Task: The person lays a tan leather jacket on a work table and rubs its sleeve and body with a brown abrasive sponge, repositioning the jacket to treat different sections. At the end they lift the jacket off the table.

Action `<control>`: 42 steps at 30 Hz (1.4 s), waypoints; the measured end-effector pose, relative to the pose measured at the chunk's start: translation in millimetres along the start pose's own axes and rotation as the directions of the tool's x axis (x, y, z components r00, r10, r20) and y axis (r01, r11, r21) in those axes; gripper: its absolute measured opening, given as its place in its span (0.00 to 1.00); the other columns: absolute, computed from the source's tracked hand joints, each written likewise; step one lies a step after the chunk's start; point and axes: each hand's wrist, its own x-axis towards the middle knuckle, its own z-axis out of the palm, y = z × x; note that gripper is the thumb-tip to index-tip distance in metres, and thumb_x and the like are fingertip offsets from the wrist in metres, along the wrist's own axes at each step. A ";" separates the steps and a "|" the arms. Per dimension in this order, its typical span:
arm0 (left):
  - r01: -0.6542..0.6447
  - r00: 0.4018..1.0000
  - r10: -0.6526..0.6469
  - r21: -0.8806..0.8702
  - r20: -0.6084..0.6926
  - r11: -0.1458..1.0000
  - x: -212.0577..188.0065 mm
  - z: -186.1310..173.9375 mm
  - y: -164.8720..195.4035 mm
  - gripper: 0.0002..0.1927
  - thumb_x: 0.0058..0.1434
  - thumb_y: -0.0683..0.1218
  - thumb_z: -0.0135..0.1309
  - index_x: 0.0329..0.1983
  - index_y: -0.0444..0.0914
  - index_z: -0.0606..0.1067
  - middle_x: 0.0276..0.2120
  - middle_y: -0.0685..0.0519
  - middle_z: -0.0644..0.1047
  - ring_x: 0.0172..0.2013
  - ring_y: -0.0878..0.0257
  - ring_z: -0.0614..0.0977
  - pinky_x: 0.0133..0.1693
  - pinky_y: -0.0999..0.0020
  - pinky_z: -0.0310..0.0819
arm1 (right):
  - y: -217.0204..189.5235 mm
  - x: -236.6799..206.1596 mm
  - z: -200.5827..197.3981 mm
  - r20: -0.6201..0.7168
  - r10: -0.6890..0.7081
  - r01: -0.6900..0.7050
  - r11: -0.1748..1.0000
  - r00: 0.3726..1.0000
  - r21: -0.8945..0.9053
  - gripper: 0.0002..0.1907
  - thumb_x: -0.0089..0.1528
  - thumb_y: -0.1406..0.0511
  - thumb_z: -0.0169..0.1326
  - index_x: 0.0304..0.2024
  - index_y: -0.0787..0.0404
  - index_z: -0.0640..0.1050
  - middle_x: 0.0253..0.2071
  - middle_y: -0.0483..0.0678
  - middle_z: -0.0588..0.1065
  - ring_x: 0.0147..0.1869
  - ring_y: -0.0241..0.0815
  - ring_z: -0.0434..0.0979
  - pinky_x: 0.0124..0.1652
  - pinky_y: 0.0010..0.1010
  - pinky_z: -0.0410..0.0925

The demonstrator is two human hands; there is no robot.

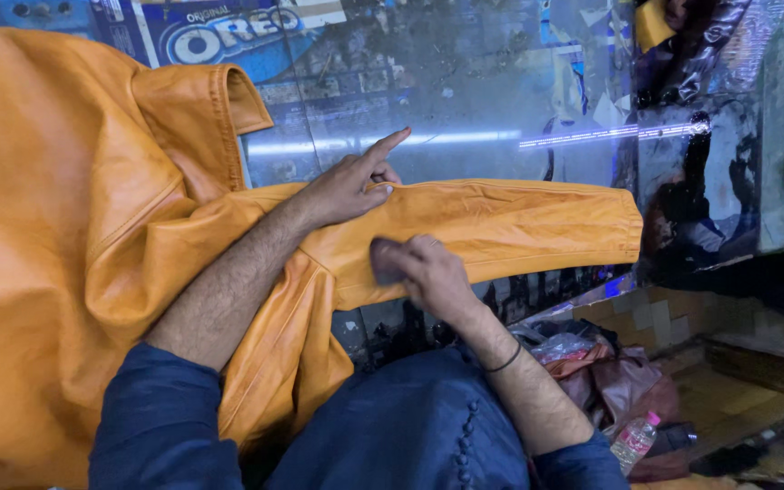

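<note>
Orange leather jacket (74, 236) lying on glass-topped table (501, 91), sleeve (510, 222) running rightward. Left hand (351, 181) pressing sleeve flat, fingers extended. Right hand (424, 272) gripping small dark pad (385, 261), nearer sleeve's lower edge.

One orange leather jacket (74, 236), two hands, one plastic bottle (634, 442).

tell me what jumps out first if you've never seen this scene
A big orange leather jacket fills the left side, one sleeve stretched right across a glossy worktop. The left hand presses the sleeve flat while the right hand holds a small dark pad against it.
</note>
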 end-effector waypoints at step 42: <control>0.160 0.985 -0.168 0.140 0.045 0.977 2.2 6.0 19.2 0.37 0.65 0.43 0.51 0.77 0.47 0.55 0.50 0.48 0.78 0.54 0.57 0.79 0.61 0.59 0.71 | 93.9 -81.2 -78.1 -0.509 0.337 -0.466 0.872 0.792 -0.148 0.19 0.58 0.75 0.55 0.53 0.61 0.77 0.43 0.55 0.72 0.49 0.58 0.73 0.46 0.48 0.68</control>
